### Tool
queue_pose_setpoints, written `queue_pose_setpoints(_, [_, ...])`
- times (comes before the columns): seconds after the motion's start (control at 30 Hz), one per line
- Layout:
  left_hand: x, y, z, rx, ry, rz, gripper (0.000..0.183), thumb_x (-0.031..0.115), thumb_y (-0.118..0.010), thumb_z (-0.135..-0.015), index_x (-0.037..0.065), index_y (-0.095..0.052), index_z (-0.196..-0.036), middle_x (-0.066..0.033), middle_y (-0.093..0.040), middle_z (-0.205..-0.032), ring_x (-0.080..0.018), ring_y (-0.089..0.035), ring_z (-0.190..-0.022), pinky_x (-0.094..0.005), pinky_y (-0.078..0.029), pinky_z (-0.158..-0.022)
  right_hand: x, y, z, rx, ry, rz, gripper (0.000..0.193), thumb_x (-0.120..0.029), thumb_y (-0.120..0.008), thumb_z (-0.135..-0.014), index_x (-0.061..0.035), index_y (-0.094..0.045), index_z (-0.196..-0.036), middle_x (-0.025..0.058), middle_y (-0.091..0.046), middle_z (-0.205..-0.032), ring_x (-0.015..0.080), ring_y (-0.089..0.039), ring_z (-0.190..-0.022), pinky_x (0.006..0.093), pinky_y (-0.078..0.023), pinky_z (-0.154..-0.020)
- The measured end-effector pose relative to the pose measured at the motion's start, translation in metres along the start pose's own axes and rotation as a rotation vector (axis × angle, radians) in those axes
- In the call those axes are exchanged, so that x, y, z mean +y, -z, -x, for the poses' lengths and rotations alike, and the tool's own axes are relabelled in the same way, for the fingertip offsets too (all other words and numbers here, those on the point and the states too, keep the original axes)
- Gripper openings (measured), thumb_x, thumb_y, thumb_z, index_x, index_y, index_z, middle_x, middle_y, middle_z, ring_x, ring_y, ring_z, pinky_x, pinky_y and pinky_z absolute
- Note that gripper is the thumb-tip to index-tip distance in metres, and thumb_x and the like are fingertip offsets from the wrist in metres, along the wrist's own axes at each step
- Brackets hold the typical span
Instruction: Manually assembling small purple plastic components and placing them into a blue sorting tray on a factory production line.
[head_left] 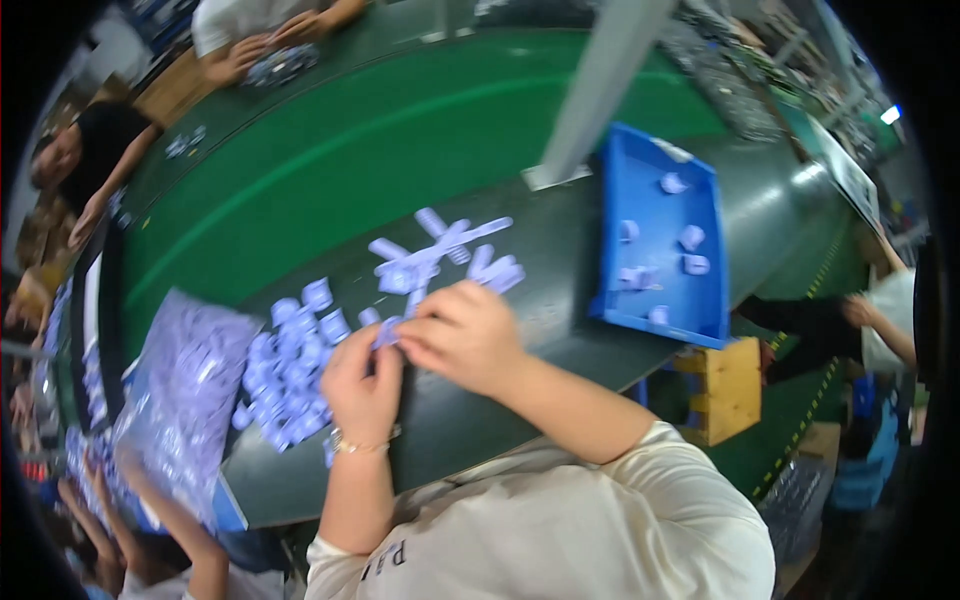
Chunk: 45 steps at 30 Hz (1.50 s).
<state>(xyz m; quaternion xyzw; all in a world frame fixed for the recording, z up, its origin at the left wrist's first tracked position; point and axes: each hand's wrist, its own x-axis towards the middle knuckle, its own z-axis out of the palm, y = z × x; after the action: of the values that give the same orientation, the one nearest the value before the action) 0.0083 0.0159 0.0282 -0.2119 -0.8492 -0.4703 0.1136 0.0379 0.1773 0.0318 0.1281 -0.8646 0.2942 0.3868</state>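
Note:
My left hand (363, 382) and my right hand (465, 338) meet over the dark table edge, fingers closed on one small lavender plastic part (386, 332) between them. Its exact form is partly hidden by the fingertips. Just beyond my hands lies a loose heap of long flat lavender strips (440, 245). A pile of small lavender plastic pieces (290, 370) spreads to the left of my left hand. Farther left, a clear plastic bag (190, 370) full of lavender parts rests on the table.
A blue bin (612, 255) with several lavender pieces stands at the right, beside a grey metal post (600, 95). A green conveyor belt (330, 160) runs beyond the table. Below the bin is a wooden stool (735, 390). Other people work around the belt.

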Motion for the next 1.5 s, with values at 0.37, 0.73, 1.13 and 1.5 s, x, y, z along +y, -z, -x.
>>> queue_pose_setpoints(0.37, [-0.009, -0.006, 0.006, -0.043, 0.069, 0.045, 0.013, 0.002, -0.058, -0.087, -0.002, -0.064, -0.098, -0.0036, -0.063, -0.083, -0.0085, -0.054, -0.068, -0.0221, -0.044, -0.061, 0.000, 0.002, 0.000, 0.012, -0.030, 0.035, 0.021, -0.020, -0.075, -0.065, -0.0222, -0.067, -0.084, -0.0075, -0.056, -0.080, 0.0149, -0.052, -0.074, 0.0284, -0.042, -0.058])
queue_pose_setpoints(0.73, [-0.010, -0.005, 0.006, -0.068, 0.219, 0.180, 0.013, 0.005, -0.064, -0.082, -0.001, -0.065, -0.094, -0.0075, -0.063, -0.078, -0.0135, -0.059, -0.064, -0.0256, -0.047, -0.059, 0.002, -0.005, 0.002, 0.008, -0.045, -0.120, 0.015, -0.018, -0.073, -0.066, -0.0194, -0.070, -0.081, -0.0057, -0.058, -0.080, 0.0167, -0.053, -0.074, 0.0299, -0.045, -0.062])
queue_pose_setpoints(1.13, [0.007, 0.003, 0.001, -0.125, -0.023, 0.070, 0.010, 0.002, -0.060, -0.083, 0.000, -0.064, -0.092, -0.0092, -0.061, -0.080, -0.0176, -0.056, -0.068, -0.0276, -0.043, -0.060, 0.004, -0.001, -0.005, -0.090, -0.271, -0.345, 0.019, -0.017, -0.075, -0.069, -0.0141, -0.070, -0.087, 0.0005, -0.063, -0.083, 0.0206, -0.058, -0.076, 0.0322, -0.046, -0.068])
queue_pose_setpoints(1.5, [0.008, 0.005, -0.003, -0.104, -0.153, 0.106, 0.010, -0.004, -0.061, -0.077, 0.000, -0.060, -0.086, -0.0104, -0.058, -0.076, -0.0215, -0.055, -0.063, -0.0287, -0.043, -0.056, 0.001, 0.008, -0.008, -0.323, -0.468, -0.617, 0.015, -0.009, -0.074, -0.076, -0.0068, -0.069, -0.090, 0.0006, -0.061, -0.082, 0.0103, -0.058, -0.076, 0.0228, -0.045, -0.062])
